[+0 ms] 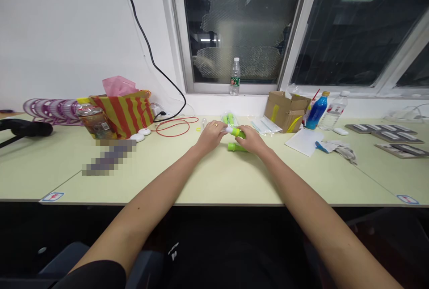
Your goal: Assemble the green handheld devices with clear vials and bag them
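Observation:
My left hand (211, 136) is closed around the white end of a green and white tube (236, 132), above the table (214, 181). From the other side, my right hand (254, 140) grips the tube's green end. Just below, a second green tube part (235, 147) lies on the table, partly hidden by my right hand. Behind my hands is a clear plastic bag with green pieces (228, 118). A small clear piece (204, 122) and a yellow ring (198, 129) are left of my left hand.
To the left stand a striped bag (129, 116), a drink bottle (95, 119) and a red cable (172, 133). On the right are a cardboard box (286, 112), a blue bottle (317, 111), white paper (304, 141), gloves (338, 148) and several grey blocks (385, 131). A water bottle (235, 77) stands on the sill.

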Tool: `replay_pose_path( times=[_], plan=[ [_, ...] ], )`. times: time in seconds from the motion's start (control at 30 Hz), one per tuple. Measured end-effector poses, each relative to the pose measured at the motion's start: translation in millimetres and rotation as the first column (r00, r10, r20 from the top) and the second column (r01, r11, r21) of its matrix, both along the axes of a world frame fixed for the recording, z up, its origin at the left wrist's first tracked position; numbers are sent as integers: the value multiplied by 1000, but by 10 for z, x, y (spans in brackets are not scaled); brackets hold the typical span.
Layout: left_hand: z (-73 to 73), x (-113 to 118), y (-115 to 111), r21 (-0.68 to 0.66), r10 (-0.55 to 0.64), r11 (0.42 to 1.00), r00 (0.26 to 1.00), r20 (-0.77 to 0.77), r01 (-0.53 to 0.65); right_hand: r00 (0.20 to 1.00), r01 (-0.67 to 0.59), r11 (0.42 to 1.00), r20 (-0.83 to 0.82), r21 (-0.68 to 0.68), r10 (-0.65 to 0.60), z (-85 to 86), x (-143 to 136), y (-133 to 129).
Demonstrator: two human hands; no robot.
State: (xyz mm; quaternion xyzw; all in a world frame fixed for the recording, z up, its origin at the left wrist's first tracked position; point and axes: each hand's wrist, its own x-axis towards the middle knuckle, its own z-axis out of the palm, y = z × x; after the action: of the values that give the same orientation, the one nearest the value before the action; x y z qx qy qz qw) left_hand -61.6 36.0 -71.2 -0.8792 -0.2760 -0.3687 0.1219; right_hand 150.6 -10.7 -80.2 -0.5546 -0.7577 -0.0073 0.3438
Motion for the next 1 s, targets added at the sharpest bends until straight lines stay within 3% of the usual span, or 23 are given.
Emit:
replay_pose_path(
  times=[0.17, 0.3, 0.47, 0.63, 0.77, 1.0],
  plan=[
    [4, -137, 116, -22, 74, 997, 988, 138, -71, 996, 86, 996, -17, -18, -86, -7, 47, 23],
    [114, -313, 313, -41, 171, 985, 970, 172, -166, 994, 104, 994, -26, -32, -105, 2, 57, 17],
    [299, -328, 679, -103, 207, 972, 977, -41, -210, 994, 100, 994, -45, -45, -102, 27, 65, 13],
    [311, -195, 930, -114, 222, 953, 904, -365, -280, 994, 99, 994, -52, -37, -100, 39, 74, 20],
    [273, -166, 987, -56, 238, 951, 838, -492, -303, 994, 82, 996, -67, -45, -85, 36, 64, 6],
    [249, -203, 965, -33, 282, 933, 785, -552, -358, 994, 87, 995, -66, -57, -90, 47, 50, -8]
  ],
)
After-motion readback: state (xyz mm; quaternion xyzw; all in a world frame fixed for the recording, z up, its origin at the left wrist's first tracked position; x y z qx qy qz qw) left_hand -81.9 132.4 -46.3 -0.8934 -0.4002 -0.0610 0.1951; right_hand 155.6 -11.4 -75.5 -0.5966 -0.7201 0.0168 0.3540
